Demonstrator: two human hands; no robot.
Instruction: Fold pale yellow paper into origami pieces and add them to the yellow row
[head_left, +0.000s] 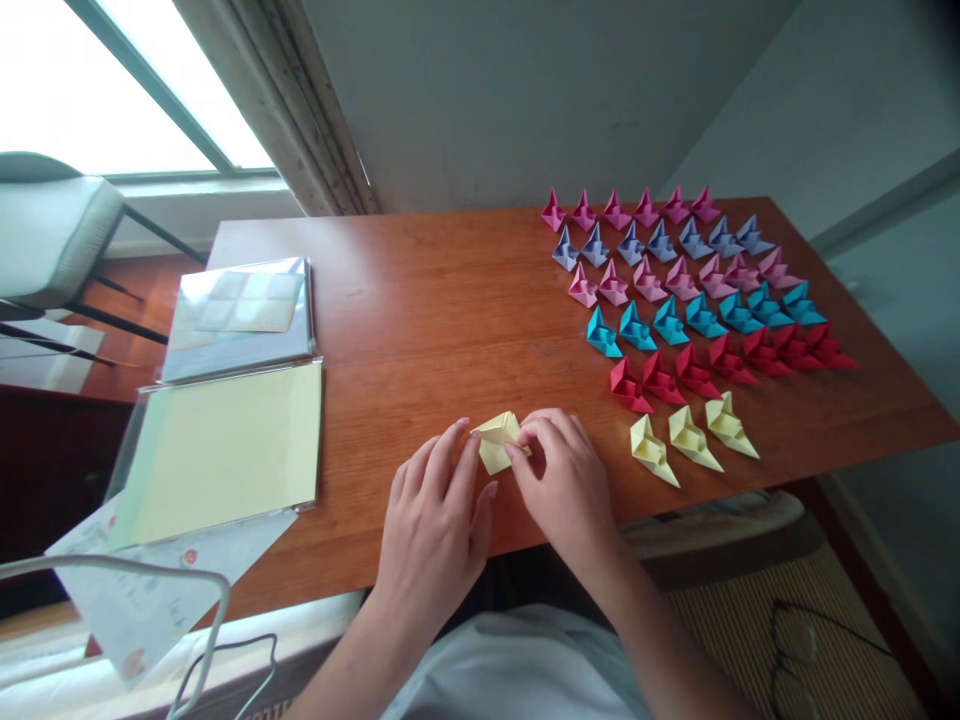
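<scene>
A partly folded piece of pale yellow paper [495, 440] is on the wooden table near its front edge, between my two hands. My right hand [566, 475] pinches the paper's right side between thumb and fingers. My left hand [435, 500] has its fingers apart, with the index fingertip at the paper's left corner and the thumb away from it. To the right of my right hand stand a few pale yellow folded paper boats [690, 440], with a row of red ones [694, 375] behind them.
Further back on the table [420, 330] are rows of blue boats [705, 318], pink boats [681, 278], purple boats [661, 243] and magenta boats [615, 212]. At the left lie packs of yellow paper [232, 440] and bluish paper [240, 310]. A white cable [221, 600] hangs at lower left.
</scene>
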